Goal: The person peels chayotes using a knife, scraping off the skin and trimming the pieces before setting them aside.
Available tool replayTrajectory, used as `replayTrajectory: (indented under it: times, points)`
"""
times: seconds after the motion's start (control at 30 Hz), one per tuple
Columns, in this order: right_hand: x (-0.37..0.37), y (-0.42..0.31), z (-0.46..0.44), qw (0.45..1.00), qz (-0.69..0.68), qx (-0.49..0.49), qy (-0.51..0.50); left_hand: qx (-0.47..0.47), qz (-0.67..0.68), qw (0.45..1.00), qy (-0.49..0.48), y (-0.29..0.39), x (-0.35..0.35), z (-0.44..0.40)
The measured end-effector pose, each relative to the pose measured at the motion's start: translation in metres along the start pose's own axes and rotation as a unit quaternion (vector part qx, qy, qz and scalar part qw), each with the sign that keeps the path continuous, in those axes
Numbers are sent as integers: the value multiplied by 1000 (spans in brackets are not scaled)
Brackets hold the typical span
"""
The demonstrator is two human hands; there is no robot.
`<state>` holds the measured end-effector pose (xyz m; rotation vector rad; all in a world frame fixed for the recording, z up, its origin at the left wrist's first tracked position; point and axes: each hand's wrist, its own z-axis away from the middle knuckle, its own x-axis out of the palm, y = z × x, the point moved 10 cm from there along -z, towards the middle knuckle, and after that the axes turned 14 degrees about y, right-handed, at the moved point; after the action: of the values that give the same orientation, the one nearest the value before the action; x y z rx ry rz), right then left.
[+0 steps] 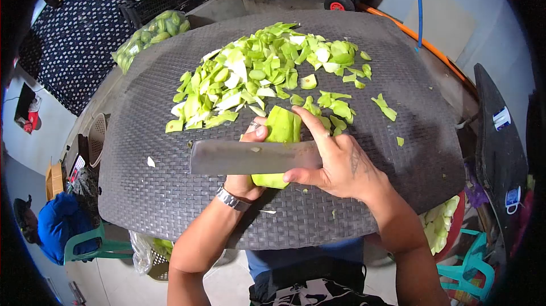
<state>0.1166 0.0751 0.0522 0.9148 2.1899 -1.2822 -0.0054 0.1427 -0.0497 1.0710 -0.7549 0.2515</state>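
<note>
Holding one green fruit (281,124) above the surface (142,152): left grip (256,131), curled round it, mostly hidden behind the broad-bladed knife (250,158). Holding that one knife, across the fruit: right grip (344,164), handle covered. Green pieces (250,67): one large heap, uncounted (too many overlap), strays alongside. Containers: one clear bag (123,56) of green fruits (162,26), number unclear; one red container (457,223) of pale pieces (439,225), partly hidden by the surface's edge.
</note>
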Motion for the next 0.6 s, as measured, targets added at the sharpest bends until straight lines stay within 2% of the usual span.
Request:
replayTrajectory:
  times: [0.07,0.17,0.27,0.3,0.37,0.4,0.43,0.47,0.53,0.6]
  points:
    - [0,4,-2,1000,-23,17,-9,24,-30,999,-15,3,-1,2]
    - [-3,8,-5,999,-45,1,28,13,74,997,-3,7,12,17]
    - [-7,7,-7,994,-54,-43,80,52,2,998,-30,19,17,18]
    - [-9,5,-7,992,-58,-56,97,52,5,999,-6,20,13,19]
    - [-19,4,-10,995,-12,-41,91,53,11,998,39,23,8,19]
    - [-23,5,-11,996,12,-31,87,34,-25,999,10,19,10,17]
    - [-27,15,-12,995,28,-7,94,15,-59,998,-18,17,11,16]
    - [-35,28,-16,988,25,20,153,13,-63,998,-19,16,12,17]
    - [-47,61,-19,982,30,149,116,10,-72,997,-21,15,20,20]
    - [-50,83,-15,965,-21,225,135,-5,-48,999,-5,15,23,22]
